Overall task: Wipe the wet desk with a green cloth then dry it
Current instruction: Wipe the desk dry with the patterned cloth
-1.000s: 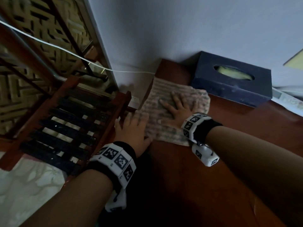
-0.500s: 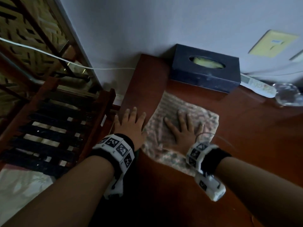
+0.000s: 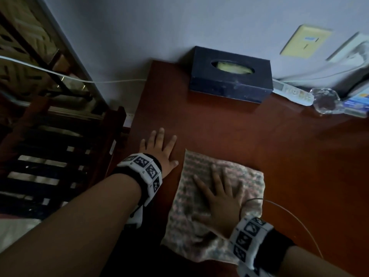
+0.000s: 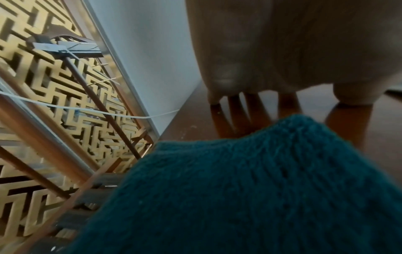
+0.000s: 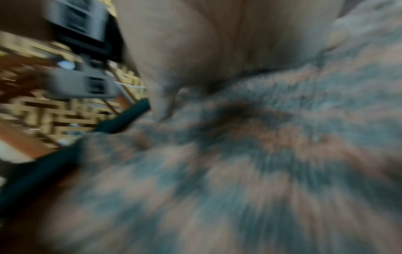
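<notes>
A pink-and-green patterned cloth (image 3: 199, 236) lies spread on the red-brown desk (image 3: 279, 156), near its front edge. My right hand (image 3: 219, 198) presses flat on it with fingers spread; the right wrist view is motion-blurred and shows the palm (image 5: 217, 43) on that cloth (image 5: 261, 154). My left hand (image 3: 159, 150) lies flat on the bare desk by its left edge, just left of the cloth. In the left wrist view a dark green fluffy cloth (image 4: 239, 189) sits under that wrist, behind the straight fingers (image 4: 237, 110). Its edge (image 5: 43, 170) also shows in the right wrist view.
A dark blue tissue box (image 3: 231, 74) stands at the back against the wall. Right of it lie a white remote (image 3: 291, 92) and a glass dish (image 3: 325, 100). A thin wire (image 3: 289, 216) loops over the desk near my right wrist. A wooden slatted frame (image 3: 50, 156) stands left of the desk.
My right hand has dragged the patterned cloth back from the tissue box toward the front of the desk. The left hand stays flat near the left edge.
</notes>
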A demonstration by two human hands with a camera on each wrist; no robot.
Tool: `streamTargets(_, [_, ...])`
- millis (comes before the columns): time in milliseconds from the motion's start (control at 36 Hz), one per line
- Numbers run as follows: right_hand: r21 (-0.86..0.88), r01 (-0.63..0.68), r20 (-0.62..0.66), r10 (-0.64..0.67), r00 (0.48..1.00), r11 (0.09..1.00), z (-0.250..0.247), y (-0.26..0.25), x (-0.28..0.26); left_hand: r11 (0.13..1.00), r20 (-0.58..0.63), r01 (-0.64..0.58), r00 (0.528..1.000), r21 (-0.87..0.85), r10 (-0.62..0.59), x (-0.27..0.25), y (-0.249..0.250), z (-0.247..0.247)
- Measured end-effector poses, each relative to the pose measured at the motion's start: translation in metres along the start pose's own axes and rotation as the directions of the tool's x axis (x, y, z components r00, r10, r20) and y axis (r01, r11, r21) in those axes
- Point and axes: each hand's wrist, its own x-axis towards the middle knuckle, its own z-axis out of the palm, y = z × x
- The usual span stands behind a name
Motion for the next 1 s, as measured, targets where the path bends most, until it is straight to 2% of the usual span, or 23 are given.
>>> streamTargets(194, [-0.01, -0.05, 0.058, 0.05, 0.997, 0.999, -0.033, 0.008, 0.067, 1.0, -0.056, -0.001, 0.998, 0.003, 0.001, 0.008, -0.002, 0.014])
streamTargets(333, [-0.035, -0.078, 0.038, 0.079, 0.996, 0.996, -0.067, 0.018, 0.131, 1.0, -0.115, -0.019, 0.993, 0.007, 0.02, 0.012, -0.005, 0.023])
streamTargets(472, [0.014, -0.081, 0.057, 0.08, 0.995, 0.997, -0.106, 0.023, 0.171, 1.0, -0.075, -0.016, 0.997, -0.017, 0.015, 0.012, -0.004, 0.02])
streamTargets(556, [0.034, -0.099, 0.031, 0.098, 0.995, 0.994, -0.109, 0.026, 0.179, 1.0, -0.023, -0.01, 1.0, -0.018, 0.01, 0.008, -0.003, 0.014])
streamTargets(667, [-0.005, -0.112, 0.003, 0.112, 0.994, 0.994, -0.09, 0.03, 0.159, 1.0, 0.007, 0.012, 1.0, -0.006, -0.011, 0.007, -0.001, 0.009])
streamTargets(778, [-0.024, -0.075, -0.014, 0.075, 0.997, 0.997, -0.053, 0.03, 0.096, 1.0, -0.067, -0.002, 0.998, -0.027, 0.0, 0.012, -0.002, 0.017])
streamTargets(917, [-0.037, -0.044, 0.068, 0.047, 0.997, 0.998, -0.02, 0.035, 0.021, 1.0, -0.016, -0.004, 1.0, -0.026, 0.004, 0.012, -0.004, 0.014])
streamTargets(1000, [-0.023, -0.033, 0.098, 0.035, 0.995, 0.999, -0.026, 0.041, 0.016, 0.999, -0.007, -0.001, 1.0, -0.033, 0.001, 0.011, -0.003, 0.012])
